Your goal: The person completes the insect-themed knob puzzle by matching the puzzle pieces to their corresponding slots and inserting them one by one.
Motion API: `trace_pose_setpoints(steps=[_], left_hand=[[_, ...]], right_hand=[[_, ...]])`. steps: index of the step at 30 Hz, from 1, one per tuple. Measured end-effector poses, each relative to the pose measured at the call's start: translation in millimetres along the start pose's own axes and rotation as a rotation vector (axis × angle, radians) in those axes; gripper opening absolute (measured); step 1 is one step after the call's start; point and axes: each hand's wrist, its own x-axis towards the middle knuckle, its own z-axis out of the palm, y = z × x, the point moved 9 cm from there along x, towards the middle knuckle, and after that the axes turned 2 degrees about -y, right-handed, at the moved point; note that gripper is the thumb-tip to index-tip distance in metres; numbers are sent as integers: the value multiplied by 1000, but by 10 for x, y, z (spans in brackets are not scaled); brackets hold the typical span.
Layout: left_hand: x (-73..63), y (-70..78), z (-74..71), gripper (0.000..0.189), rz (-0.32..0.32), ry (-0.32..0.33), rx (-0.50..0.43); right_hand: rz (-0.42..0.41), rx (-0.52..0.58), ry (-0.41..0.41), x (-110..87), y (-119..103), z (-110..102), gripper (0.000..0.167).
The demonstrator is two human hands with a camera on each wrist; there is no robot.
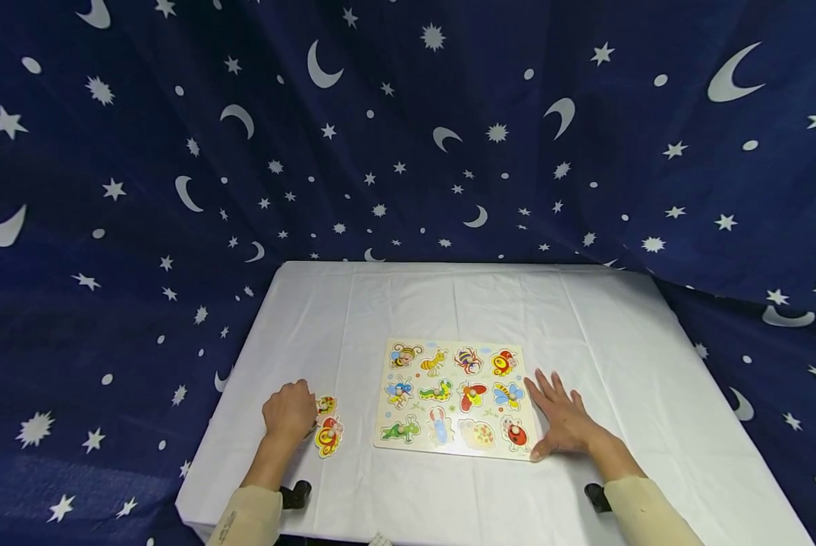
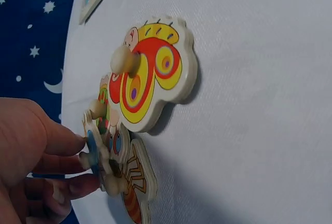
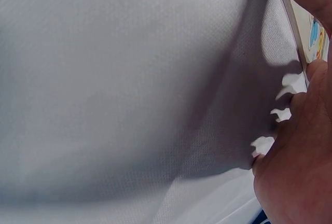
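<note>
My left hand point(image 1: 290, 413) is at the left of the table and pinches a knobbed puzzle piece point(image 2: 92, 149) with blue on it, tilted on edge in the left wrist view. Close beside it lie a red and yellow butterfly puzzle piece point(image 2: 154, 73) with a round wooden knob, and an orange-striped piece point(image 2: 139, 182). Several pieces overlap there, partly hidden by one another. With fingers spread, my right hand point(image 1: 565, 421) touches the right edge of the insect puzzle board point(image 1: 381, 444). Two pictures in its bottom row look paler than the others.
A white cloth point(image 1: 476, 303) covers the table, with slight creases. Behind and beside it hangs a dark blue curtain point(image 1: 408, 136) with moons and stars. A small patterned thing point(image 1: 380, 540) shows at the table's near edge.
</note>
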Motion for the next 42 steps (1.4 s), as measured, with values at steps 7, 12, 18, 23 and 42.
trace_pose_setpoints(steps=[7,12,18,23,42], left_hand=[[-4,-85,-16,14,-41,-46,-43],[6,-120,-50,8,-42,-16,-62],[-29,286,-137,7,104,124,-110],[-95,691,-137,6,202,154,-122],[-598,1836,226,9,543,127,-27]], right_hand=[[-4,4,-3,-3,16,11,146],[-1,4,6,-15,19,-2,146],[30,-6,-11,-6,7,-8,146],[49,2,-36,6,-15,23,146],[59,-22,-35,3,10,17,145]])
